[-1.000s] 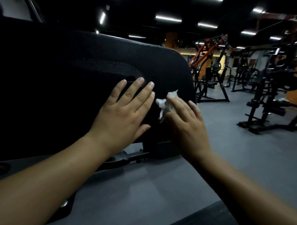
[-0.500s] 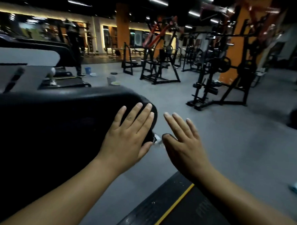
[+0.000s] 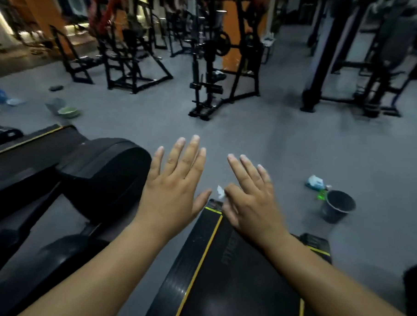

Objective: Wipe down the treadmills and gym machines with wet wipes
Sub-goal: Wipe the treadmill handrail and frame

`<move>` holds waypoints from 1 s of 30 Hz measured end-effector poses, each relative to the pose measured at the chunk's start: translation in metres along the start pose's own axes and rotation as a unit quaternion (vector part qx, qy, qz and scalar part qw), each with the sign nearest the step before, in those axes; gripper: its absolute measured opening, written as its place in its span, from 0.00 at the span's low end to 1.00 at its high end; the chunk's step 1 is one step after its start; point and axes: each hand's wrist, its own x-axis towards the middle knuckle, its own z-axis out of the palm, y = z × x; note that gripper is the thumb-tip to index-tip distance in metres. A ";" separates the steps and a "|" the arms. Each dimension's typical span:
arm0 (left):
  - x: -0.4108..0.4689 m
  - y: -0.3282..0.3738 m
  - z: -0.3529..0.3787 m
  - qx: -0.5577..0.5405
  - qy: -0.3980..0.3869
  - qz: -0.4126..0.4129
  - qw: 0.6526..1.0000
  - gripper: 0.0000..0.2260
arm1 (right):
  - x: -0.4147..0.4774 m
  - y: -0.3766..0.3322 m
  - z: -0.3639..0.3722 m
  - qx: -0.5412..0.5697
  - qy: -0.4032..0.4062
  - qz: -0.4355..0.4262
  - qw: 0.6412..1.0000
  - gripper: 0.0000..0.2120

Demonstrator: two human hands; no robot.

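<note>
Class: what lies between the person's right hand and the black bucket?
Only bare grey floor separates the right hand from the bucket, as the head view shows.

Crumpled white wet wipe (image 3: 220, 191) pinched under thumb of right hand (image 3: 253, 200), black yellow-edged treadmill deck (image 3: 222, 266) beneath

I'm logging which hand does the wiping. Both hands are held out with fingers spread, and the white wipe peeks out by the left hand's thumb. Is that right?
Not quite. In the head view the wet wipe peeks out by the thumb of the right hand, not the left hand, which holds nothing. The rest stands: both hands are held out with fingers spread.
</note>
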 end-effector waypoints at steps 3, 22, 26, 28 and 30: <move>0.046 0.000 -0.013 -0.028 0.005 0.006 1.000 0.34 | 0.025 0.029 -0.030 -0.023 -0.015 0.021 0.999 0.07; 0.236 0.022 0.071 -0.191 0.030 0.110 0.975 0.33 | 0.115 0.141 -0.025 -0.155 -0.032 0.168 0.973 0.04; 0.291 0.052 0.107 -0.196 0.036 0.125 0.972 0.33 | 0.126 0.200 -0.002 -0.159 -0.031 0.191 0.968 0.05; 0.325 0.068 0.129 -0.190 0.035 0.130 0.972 0.33 | 0.135 0.240 0.011 -0.155 -0.026 0.197 0.968 0.05; 0.361 0.085 0.150 -0.183 0.029 0.130 0.974 0.33 | 0.146 0.284 0.025 -0.145 -0.023 0.199 0.969 0.05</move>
